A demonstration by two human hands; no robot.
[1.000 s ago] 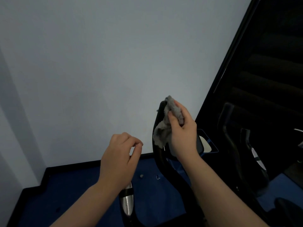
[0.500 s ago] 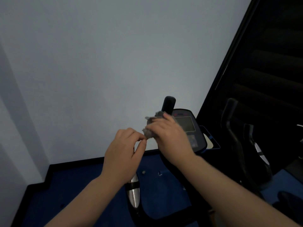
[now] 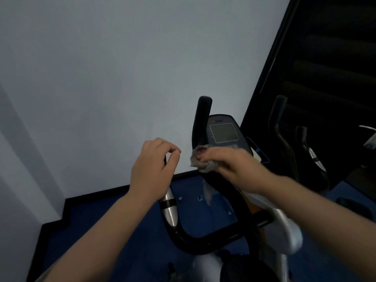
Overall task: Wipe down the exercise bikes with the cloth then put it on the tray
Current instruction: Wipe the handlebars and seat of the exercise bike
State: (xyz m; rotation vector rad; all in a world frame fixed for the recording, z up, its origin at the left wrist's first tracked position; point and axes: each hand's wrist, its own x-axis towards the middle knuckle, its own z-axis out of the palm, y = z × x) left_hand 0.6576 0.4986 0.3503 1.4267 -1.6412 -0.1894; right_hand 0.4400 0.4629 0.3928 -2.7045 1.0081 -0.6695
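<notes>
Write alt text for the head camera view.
A person's right hand presses a grey cloth against an exercise bike's black handlebar, below its console screen. The left hand, fingers curled, holds nothing.

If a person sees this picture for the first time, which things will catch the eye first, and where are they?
The eye falls first on the two hands in the middle: the right hand grips a crumpled grey cloth against the black handlebar of the exercise bike, while the left hand, fingers curled and holding nothing, hovers beside it. Just behind the cloth stands the bike's console with its dark screen. A large pale wall fills the upper left.
</notes>
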